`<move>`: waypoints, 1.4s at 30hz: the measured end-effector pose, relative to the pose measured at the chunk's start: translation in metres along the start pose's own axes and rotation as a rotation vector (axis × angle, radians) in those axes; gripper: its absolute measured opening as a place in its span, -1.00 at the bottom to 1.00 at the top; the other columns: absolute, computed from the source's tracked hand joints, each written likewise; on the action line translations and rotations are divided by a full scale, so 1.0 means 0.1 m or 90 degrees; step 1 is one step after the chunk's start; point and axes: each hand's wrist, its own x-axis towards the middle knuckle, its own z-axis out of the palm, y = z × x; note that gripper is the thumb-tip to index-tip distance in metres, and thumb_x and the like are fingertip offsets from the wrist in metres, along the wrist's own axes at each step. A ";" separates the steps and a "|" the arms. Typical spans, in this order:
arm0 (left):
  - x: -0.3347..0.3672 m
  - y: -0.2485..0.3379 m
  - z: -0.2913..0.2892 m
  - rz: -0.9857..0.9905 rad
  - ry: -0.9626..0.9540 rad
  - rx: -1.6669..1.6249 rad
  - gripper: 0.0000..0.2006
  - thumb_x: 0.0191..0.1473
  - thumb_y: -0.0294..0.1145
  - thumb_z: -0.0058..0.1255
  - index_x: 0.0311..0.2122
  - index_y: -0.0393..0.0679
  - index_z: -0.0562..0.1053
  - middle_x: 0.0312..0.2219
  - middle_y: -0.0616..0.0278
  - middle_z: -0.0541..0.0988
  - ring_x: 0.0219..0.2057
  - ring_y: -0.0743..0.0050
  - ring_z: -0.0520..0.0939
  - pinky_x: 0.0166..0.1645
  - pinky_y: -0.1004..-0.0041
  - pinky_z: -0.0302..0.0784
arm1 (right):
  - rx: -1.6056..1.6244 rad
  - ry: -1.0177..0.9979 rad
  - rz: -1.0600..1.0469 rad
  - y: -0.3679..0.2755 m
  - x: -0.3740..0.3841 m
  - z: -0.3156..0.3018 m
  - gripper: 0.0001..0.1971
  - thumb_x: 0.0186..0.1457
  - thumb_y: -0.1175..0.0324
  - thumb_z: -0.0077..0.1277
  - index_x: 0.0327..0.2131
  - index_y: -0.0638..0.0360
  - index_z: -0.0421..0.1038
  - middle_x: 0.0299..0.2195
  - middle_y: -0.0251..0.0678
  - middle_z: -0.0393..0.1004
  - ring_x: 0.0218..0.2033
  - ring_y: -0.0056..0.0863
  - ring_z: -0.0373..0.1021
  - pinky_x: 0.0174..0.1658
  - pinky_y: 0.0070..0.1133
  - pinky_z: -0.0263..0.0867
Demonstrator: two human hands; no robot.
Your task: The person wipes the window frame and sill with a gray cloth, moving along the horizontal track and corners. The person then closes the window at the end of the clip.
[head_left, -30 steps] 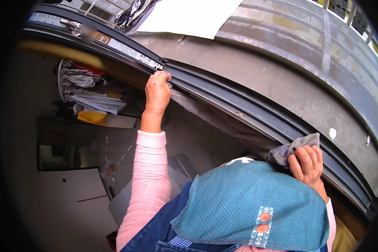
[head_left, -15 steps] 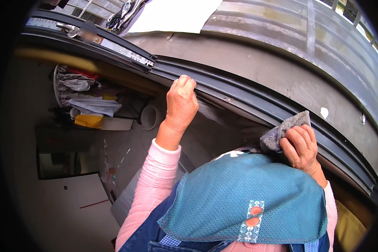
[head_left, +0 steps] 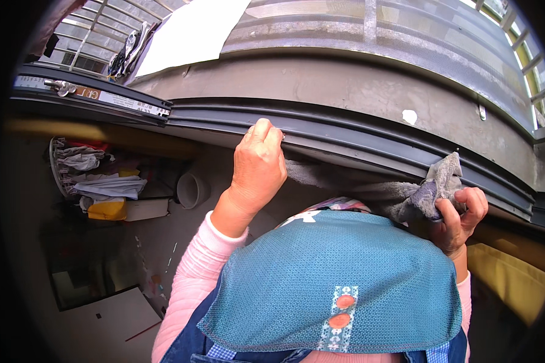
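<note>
A grey fuzzy cloth (head_left: 445, 173) is bunched in my right hand (head_left: 462, 221), its fingers curled round it beside the right part of a dark metal window track (head_left: 345, 140). One corner of the cloth sticks up over the track. From there a grey length of fabric hangs below the track's near edge and runs left toward my left hand (head_left: 259, 163). That hand is closed like a fist, its knuckles up against the track's edge. What lies inside its fingers is hidden from view.
Beyond the track lies a grey sill (head_left: 321, 81) with a white sheet (head_left: 191, 36) and metal bars past it. A dark sash frame with a silver latch (head_left: 60, 88) stands left. Below left are a rack of laundry (head_left: 91, 175) and a pale bucket (head_left: 192, 190).
My right hand has moved slightly right along the track and turned, with the cloth bunched differently. My left hand stays closed at the track's edge. The whole view has shifted and tilted.
</note>
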 end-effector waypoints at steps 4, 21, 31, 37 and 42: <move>0.10 0.20 0.04 0.048 -0.020 -0.062 -0.84 -0.14 -0.80 -0.15 -0.41 -0.35 0.38 -0.44 0.01 0.41 -0.45 -0.01 0.49 -0.37 0.29 0.43 | -0.065 -0.079 0.114 0.08 -0.39 -0.44 -0.66 -0.28 0.48 0.19 -0.30 0.14 0.43 -0.38 -0.25 0.24 -0.37 -0.34 0.27 -0.36 -0.44 0.25; 0.09 0.28 0.14 0.015 -0.070 -0.049 -0.85 -0.10 -0.78 -0.21 -0.39 -0.35 0.35 -0.44 0.00 0.37 -0.44 -0.01 0.46 -0.34 0.24 0.39 | 0.160 -0.197 0.639 0.18 -0.80 -1.54 -0.38 -0.29 0.82 -0.28 -0.07 0.21 0.43 -0.14 -0.14 0.38 -0.03 -0.25 0.33 0.09 -0.56 0.18; 0.10 0.32 0.11 0.015 -0.070 -0.053 -0.85 -0.12 -0.78 -0.22 -0.39 -0.34 0.33 -0.44 -0.02 0.35 -0.45 -0.03 0.42 -0.35 0.23 0.35 | -0.195 -0.309 0.584 0.48 -0.54 -1.95 -0.48 -0.15 0.71 -0.19 -0.05 0.07 0.36 -0.33 -0.15 0.32 -0.38 -0.03 0.32 -0.22 -0.39 0.30; 0.12 0.34 0.13 -0.005 -0.067 -0.066 -0.85 -0.12 -0.78 -0.23 -0.40 -0.34 0.32 -0.44 -0.03 0.34 -0.45 -0.04 0.41 -0.34 0.22 0.35 | 0.207 0.066 0.849 0.65 -0.66 -1.86 -0.60 0.12 0.68 -0.38 -0.08 0.13 0.39 -0.48 -0.49 0.43 -0.60 -0.80 0.27 -0.54 -0.77 0.26; 0.11 0.30 0.14 -0.006 -0.073 -0.058 -0.86 -0.11 -0.78 -0.24 -0.40 -0.34 0.31 -0.44 -0.02 0.33 -0.45 -0.02 0.41 -0.35 0.24 0.35 | 0.338 0.124 0.891 0.69 -0.72 -1.84 -0.71 0.27 0.48 -0.21 0.02 0.15 0.38 -0.31 -0.41 0.49 -0.40 -0.71 0.42 -0.39 -0.70 0.42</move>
